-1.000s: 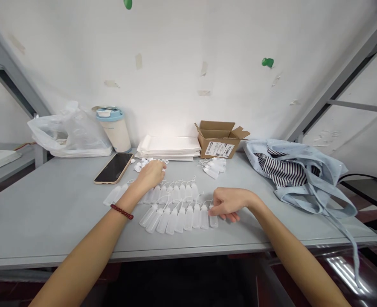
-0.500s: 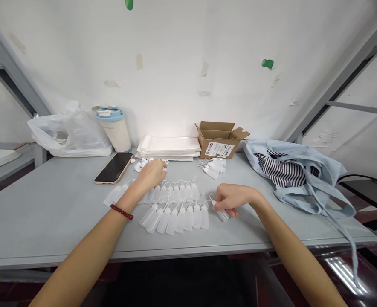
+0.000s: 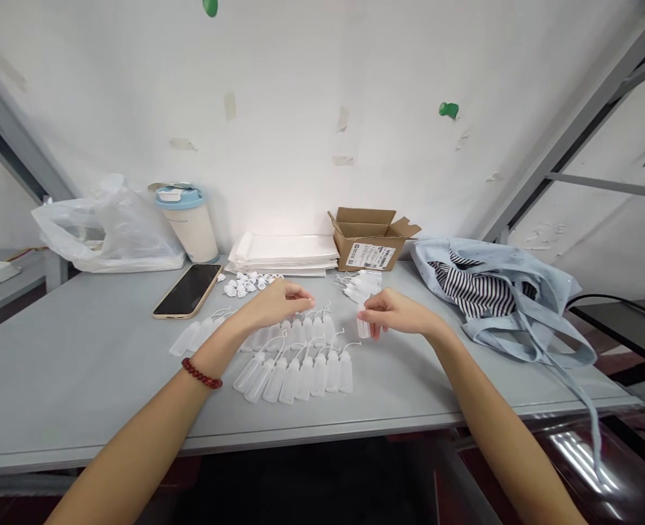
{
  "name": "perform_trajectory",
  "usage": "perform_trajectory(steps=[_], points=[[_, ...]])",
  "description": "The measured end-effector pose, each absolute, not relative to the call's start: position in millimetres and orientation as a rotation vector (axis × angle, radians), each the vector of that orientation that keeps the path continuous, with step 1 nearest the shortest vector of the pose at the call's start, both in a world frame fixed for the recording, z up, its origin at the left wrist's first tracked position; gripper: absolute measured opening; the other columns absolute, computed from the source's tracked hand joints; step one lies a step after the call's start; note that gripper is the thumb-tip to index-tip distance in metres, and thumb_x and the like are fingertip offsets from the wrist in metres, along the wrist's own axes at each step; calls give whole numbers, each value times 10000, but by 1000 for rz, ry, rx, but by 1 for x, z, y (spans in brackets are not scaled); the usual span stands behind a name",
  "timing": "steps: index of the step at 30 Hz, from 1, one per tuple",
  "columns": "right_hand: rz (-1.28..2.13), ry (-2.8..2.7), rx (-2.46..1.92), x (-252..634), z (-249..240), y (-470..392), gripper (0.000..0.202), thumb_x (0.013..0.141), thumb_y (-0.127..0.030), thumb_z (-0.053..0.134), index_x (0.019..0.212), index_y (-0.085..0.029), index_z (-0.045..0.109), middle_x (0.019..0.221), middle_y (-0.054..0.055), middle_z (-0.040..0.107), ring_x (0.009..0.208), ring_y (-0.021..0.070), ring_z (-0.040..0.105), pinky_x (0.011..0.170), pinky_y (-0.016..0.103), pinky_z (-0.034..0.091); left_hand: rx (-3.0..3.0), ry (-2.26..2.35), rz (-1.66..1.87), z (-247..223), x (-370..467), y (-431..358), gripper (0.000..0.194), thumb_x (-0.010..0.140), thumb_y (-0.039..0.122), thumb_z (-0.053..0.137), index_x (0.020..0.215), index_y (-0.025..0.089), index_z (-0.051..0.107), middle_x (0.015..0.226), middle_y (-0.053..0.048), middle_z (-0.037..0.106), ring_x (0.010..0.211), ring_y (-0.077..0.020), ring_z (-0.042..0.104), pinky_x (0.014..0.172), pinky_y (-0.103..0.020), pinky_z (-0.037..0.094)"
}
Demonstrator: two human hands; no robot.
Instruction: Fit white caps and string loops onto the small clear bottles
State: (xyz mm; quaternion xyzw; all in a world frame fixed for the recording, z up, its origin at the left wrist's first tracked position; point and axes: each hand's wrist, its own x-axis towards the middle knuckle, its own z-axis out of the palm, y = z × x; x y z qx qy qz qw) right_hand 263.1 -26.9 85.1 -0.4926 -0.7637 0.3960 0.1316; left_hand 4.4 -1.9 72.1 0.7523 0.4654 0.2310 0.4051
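My right hand (image 3: 391,310) grips a small translucent squeeze bottle (image 3: 362,328) between thumb and fingers, holding it just over the table. To its left is my left hand (image 3: 282,300), its thumb and fingers pinched together; whatever sits between them, if anything, is too small to make out. Below and partly behind the left hand lie two rows of similar bottles with thin curved tubes, the front row (image 3: 303,379) fanned side by side. Small white caps (image 3: 241,284) are heaped behind the left wrist. More bottles (image 3: 367,281) lie in a loose pile behind my right hand.
An open cardboard box (image 3: 369,244) and a stack of white sheets (image 3: 284,255) stand against the wall. Leftward are a phone (image 3: 188,290), a cup (image 3: 188,226) with a blue lid and a plastic bag (image 3: 109,233). A light blue cloth bag (image 3: 552,281) lies on the right.
My left hand has come away from the cap heap, moving right toward my other hand. My right hand has lifted the bottle and brought it up and slightly left.
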Motion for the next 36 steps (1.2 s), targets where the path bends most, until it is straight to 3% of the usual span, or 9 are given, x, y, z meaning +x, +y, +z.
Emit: perform_trajectory(steps=[6, 9, 15, 19, 25, 31, 36], points=[[1100, -2090, -1253, 251, 79, -29, 308, 882, -344, 431, 700, -148, 585, 779, 70, 677, 720, 167, 663, 593, 258, 496, 1867, 951, 575, 73, 16, -13, 352, 805, 462, 559, 973, 196, 717, 793, -28, 674, 683, -144, 588, 599, -240, 457], [1153, -2084, -1169, 244, 75, -32, 290, 906, -329, 387, 734, -154, 541, 792, 46, 639, 665, 139, 653, 566, 242, 494, 1872, 911, 636, 71, 20, -15, 353, 810, 448, 565, 1021, 203, 704, 826, -28, 678, 675, -138, 575, 603, -244, 460], [1239, -2082, -1167, 237, 69, -35, 292, 930, -409, 355, 806, -171, 471, 809, 9, 573, 525, 99, 616, 472, 220, 443, 1816, 864, 740, 67, 28, -18, 292, 804, 410, 595, 942, 172, 691, 827, -37, 684, 687, -140, 577, 624, -258, 460], [1142, -2147, -1125, 233, 70, -35, 325, 928, -438, 369, 773, -176, 481, 645, -18, 507, 544, 111, 536, 535, 243, 432, 1775, 881, 847, 65, 31, -18, 259, 782, 388, 632, 899, 157, 641, 840, -46, 679, 721, -149, 596, 633, -259, 462], [1004, -2234, -995, 233, 72, -35, 318, 938, -424, 378, 810, -178, 534, 725, -1, 478, 661, 123, 449, 625, 252, 395, 1838, 799, 872, 66, 31, -18, 188, 802, 344, 609, 857, 167, 637, 851, -35, 669, 769, -150, 598, 663, -255, 458], [1056, -2159, -986, 233, 66, -34, 297, 937, -409, 404, 1100, -194, 529, 807, 16, 537, 710, 138, 472, 693, 284, 410, 1825, 812, 858, 65, 31, -18, 207, 795, 355, 614, 852, 160, 655, 847, -49, 677, 766, -158, 602, 677, -270, 464], [1117, -2089, -942, 232, 58, -33, 332, 930, -435, 422, 1157, -197, 462, 776, 9, 553, 719, 143, 497, 672, 285, 403, 1806, 844, 813, 64, 32, -19, 241, 779, 396, 625, 784, 157, 655, 741, -42, 671, 676, -148, 592, 644, -273, 473]])
